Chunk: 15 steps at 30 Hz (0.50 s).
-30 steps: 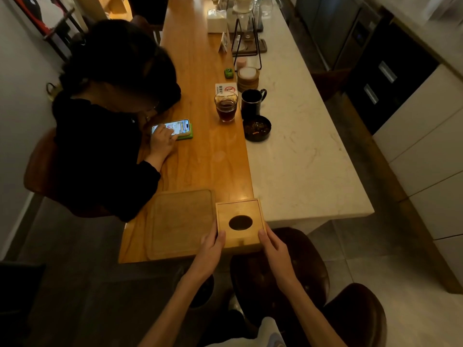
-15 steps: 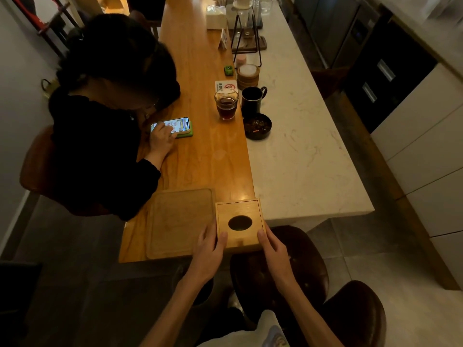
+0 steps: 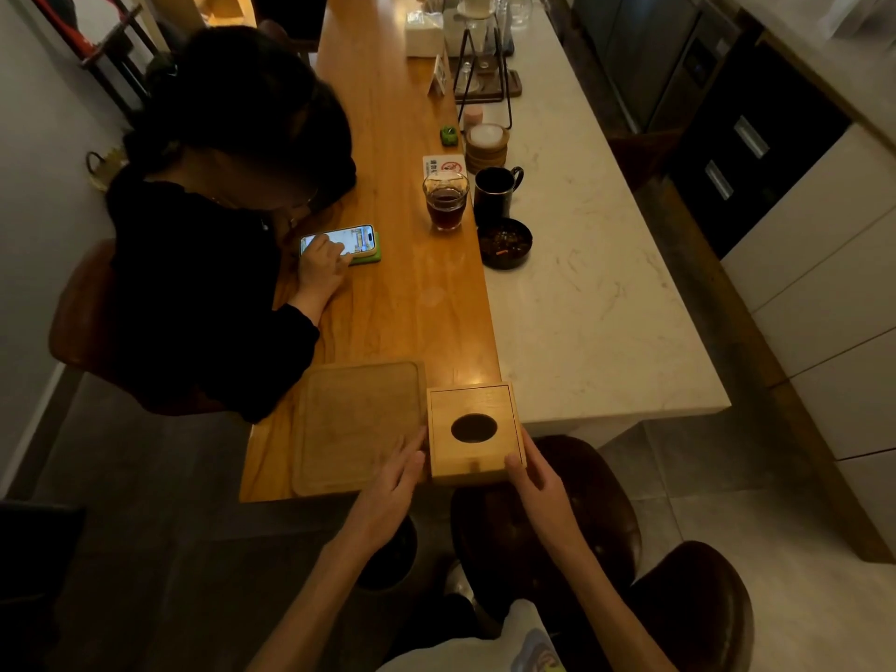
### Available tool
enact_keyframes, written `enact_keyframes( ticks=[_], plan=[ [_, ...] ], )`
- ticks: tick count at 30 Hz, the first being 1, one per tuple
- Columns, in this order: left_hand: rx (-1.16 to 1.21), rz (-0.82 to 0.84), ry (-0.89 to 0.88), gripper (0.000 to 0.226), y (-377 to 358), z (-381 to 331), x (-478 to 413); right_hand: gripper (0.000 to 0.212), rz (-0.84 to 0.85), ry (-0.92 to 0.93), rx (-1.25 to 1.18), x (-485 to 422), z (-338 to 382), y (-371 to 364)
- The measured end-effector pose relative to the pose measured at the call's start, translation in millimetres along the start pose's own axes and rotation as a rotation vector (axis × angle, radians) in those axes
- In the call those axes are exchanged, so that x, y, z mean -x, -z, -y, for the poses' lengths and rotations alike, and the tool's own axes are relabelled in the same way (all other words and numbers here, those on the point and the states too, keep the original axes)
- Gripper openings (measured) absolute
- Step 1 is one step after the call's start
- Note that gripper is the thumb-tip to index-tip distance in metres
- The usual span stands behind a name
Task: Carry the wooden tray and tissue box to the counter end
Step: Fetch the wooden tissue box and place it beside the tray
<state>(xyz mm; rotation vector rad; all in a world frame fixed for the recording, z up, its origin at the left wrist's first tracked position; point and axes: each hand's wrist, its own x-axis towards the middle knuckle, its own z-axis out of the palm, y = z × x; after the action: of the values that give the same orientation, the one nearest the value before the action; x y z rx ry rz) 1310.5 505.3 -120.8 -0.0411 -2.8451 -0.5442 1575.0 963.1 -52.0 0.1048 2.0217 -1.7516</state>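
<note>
The wooden tissue box (image 3: pixel 475 429), square with a dark oval hole in its lid, rests on the near end of the wooden counter (image 3: pixel 417 303). It touches the right edge of the flat wooden tray (image 3: pixel 359 419), which lies beside it on the left. My left hand (image 3: pixel 395 477) presses against the box's left side, with its fingers over the tray's right edge. My right hand (image 3: pixel 536 480) holds the box's near right corner, thumb on the top edge.
A person in black (image 3: pixel 208 264) sits at the counter's left, tapping a phone (image 3: pixel 342 240). Further up stand a glass of dark drink (image 3: pixel 445 201), a black mug (image 3: pixel 495 191) and a black bowl (image 3: pixel 504 242). White marble top (image 3: pixel 591 303) lies right. Brown stools (image 3: pixel 548 521) stand below me.
The box and tray stay where they were. Both hands keep their places at the box's sides, shifting only slightly.
</note>
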Motion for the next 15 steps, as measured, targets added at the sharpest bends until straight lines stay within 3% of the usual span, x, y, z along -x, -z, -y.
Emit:
enact_keyframes(
  ticks=[2, 3, 5, 6, 7, 10, 15],
  plan=[
    [0.036, 0.062, 0.103, 0.088, 39, -78, 81, 0.074, 0.062, 0.038, 0.131, 3, -4, 5],
    [0.011, 0.165, 0.142, 0.092, 41, -112, 135, 0.083, 0.084, 0.057, 0.200, 3, -8, 6],
    [-0.003, 0.372, 0.183, 0.071, 45, -181, 269, 0.091, 0.103, 0.088, 0.310, 0, -15, 8],
    [-0.015, 0.442, 0.133, 0.074, 46, -190, 319, 0.091, 0.101, 0.097, 0.343, -3, -17, 9],
    [-0.067, 0.373, 0.035, 0.079, 39, -180, 355, 0.090, 0.093, 0.102, 0.365, -6, -20, 9],
    [-0.175, 0.370, 0.046, 0.072, 44, -140, 335, 0.079, 0.058, 0.134, 0.423, -16, -25, 11],
    [-0.088, 0.396, -0.003, 0.065, 40, -136, 338, 0.070, 0.012, 0.191, 0.473, -19, -28, 9]
  ],
)
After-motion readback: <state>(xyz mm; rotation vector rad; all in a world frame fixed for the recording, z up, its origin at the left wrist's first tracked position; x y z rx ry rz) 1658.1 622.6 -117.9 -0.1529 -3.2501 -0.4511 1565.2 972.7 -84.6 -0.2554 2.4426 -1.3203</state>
